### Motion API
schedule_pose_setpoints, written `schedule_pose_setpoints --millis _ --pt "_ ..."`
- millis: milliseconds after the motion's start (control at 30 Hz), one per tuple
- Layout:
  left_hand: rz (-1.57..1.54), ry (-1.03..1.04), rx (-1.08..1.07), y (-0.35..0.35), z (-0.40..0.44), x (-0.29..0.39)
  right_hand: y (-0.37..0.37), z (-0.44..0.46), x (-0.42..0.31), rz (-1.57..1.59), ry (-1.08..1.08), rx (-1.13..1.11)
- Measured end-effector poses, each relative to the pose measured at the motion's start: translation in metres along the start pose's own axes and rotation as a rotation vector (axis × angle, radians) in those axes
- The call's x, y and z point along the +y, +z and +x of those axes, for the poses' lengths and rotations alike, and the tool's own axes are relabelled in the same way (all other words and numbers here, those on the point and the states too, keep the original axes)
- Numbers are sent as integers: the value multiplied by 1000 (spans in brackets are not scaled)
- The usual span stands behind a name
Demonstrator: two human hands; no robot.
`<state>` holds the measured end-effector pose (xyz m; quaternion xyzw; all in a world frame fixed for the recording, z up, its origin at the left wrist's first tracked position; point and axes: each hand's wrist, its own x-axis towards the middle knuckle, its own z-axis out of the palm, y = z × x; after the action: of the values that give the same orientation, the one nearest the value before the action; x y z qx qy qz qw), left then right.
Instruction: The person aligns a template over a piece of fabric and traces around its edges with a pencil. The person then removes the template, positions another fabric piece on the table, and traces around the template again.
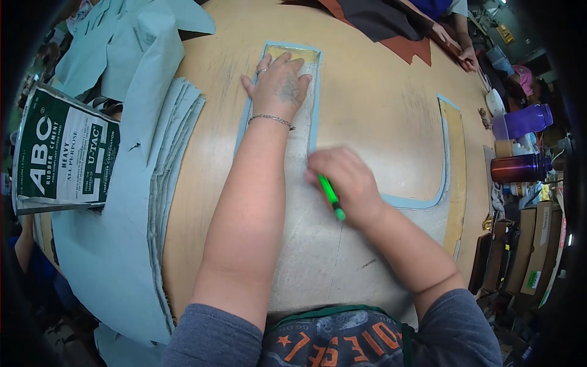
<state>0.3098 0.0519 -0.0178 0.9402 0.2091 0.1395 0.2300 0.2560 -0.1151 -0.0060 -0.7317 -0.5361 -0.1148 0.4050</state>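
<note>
My left hand (279, 85) lies with fingers spread on the upper arm of a grey pattern board (306, 257), pressing near its yellow-taped end. Light blue material (317, 92) shows as a narrow border along the board's edges. My right hand (345, 183) is closed around a green pen (331, 197), at the inner edge of the board, right of my left forearm. That hand is slightly blurred, and the pen's tip is hidden by the fingers.
Stacked light blue sheets (122, 244) and a rubber cement can (67, 150) stand at the left. Dark and rust-coloured pieces (379, 24) lie at the far edge, near another person's hands (468, 58). Purple bottle (529, 121) and dark tumbler (520, 167) are at the right.
</note>
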Motion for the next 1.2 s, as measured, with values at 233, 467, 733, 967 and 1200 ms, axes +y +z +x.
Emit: schedule_pose_setpoints --millis 233,467,733,967,1200 --pt "44 38 22 0 -3 3 -30 19 27 373 488 80" --pt "108 45 4 1 -6 4 7 92 132 542 611 543" --pt "179 29 -18 2 -4 5 21 90 138 257 502 458" --pt "167 21 -27 1 -2 3 25 82 116 -13 280 354" --pt "96 14 -15 1 -1 3 14 51 64 -82 138 172"
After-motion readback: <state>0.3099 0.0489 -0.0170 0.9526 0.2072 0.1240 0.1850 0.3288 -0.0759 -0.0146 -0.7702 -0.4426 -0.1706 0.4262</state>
